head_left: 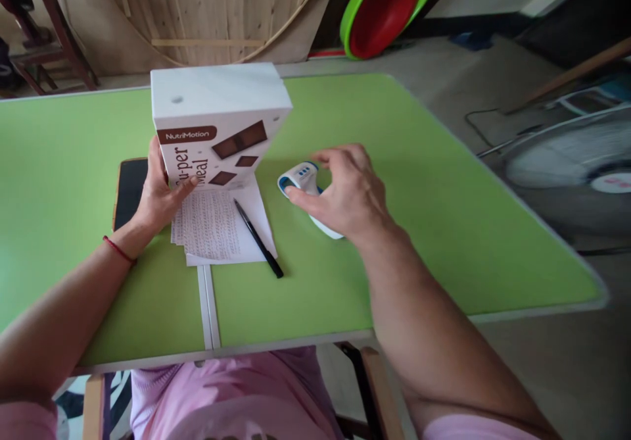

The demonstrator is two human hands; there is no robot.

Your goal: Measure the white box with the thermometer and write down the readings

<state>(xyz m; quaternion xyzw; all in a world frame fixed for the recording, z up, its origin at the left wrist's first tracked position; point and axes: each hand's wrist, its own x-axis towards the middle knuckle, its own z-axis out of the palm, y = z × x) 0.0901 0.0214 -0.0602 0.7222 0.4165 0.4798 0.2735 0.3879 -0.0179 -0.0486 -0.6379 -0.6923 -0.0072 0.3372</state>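
Observation:
My left hand (162,193) grips the lower left edge of a white NutriMotion box (221,91), its thumb across the printed front. The box stands upright at the far end of some handwritten sheets of paper (217,229). On those papers lies a black pen (259,239), its lower end reaching onto the table. My right hand (348,193) is over a white and blue handheld infrared thermometer (300,175) that lies on the table. Its thumb and forefinger are spread apart near the thermometer's head; whether they touch it is hard to tell.
A dark phone or tablet (129,193) in a brown-edged case lies partly behind my left hand. The green table (419,249) has a pale rim and a metal seam. Beyond its right edge stands a fan (566,157); red and green basins (387,12) lean behind.

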